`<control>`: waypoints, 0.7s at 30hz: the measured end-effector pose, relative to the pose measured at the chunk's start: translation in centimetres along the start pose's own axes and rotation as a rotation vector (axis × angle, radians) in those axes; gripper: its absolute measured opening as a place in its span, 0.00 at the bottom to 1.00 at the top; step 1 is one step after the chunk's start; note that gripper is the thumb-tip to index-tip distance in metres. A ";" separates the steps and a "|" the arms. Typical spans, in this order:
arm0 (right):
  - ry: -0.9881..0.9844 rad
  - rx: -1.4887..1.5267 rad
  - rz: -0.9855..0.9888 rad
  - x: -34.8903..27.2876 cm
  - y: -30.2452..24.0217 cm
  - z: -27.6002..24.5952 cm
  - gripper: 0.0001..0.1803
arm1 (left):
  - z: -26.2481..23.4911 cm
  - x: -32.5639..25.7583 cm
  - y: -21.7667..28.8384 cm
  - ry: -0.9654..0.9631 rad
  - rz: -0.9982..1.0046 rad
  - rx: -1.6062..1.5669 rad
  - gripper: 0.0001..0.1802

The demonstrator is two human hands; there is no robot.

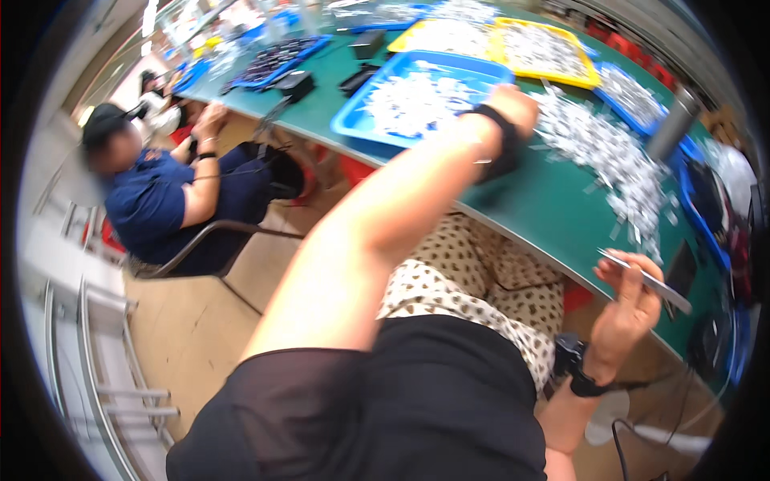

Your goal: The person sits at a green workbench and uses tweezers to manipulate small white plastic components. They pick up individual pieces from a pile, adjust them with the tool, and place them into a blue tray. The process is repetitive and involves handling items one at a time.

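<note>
The right hand [630,301] is closed around a thin silver strip [646,278], pinched between thumb and fingers, low at the near edge of the green table [553,200]. The strip's long axis runs from upper left to lower right; its free end points lower right, past the fingers and out over the table edge. The left hand [517,104] is stretched forward to the heap of small silver pieces [609,152] beside the blue tray [361,120]. The wrist strap and forearm hide its fingers, so how far it is open cannot be told.

Judgement: the work in hand looks like picking pieces from the heap while holding the strip. It is done well by keeping the strip level and firmly pinched, and by lifting one piece cleanly without scattering the heap. A seated person [160,200] works at the far left, well apart.
</note>
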State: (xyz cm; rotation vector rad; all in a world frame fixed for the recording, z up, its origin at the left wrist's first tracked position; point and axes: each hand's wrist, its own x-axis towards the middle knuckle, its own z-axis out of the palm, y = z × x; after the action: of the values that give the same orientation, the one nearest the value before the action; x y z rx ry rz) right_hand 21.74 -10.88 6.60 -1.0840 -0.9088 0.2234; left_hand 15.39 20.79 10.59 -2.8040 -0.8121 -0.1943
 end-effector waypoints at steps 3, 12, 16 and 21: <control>0.022 -0.088 -0.009 0.1 0.1 -0.6 0.12 | 2.8 3.0 -0.5 -0.158 -0.046 0.074 0.18; -0.033 -0.047 0.007 0.3 1.0 -1.0 0.13 | 1.4 1.3 0.5 -0.140 -0.020 0.028 0.17; -0.067 -0.053 0.008 0.1 1.1 -0.3 0.13 | 0.3 -0.9 1.6 -0.082 0.045 -0.124 0.16; -0.090 -0.048 0.005 -0.1 1.5 -0.1 0.12 | 1.4 -2.0 2.2 0.098 0.007 -0.398 0.18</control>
State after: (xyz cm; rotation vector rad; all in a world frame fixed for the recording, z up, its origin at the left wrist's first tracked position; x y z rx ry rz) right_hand 22.14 -10.26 5.34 -1.1283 -0.9963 0.2573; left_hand 14.97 18.31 8.53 -3.1302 -0.8168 -0.5430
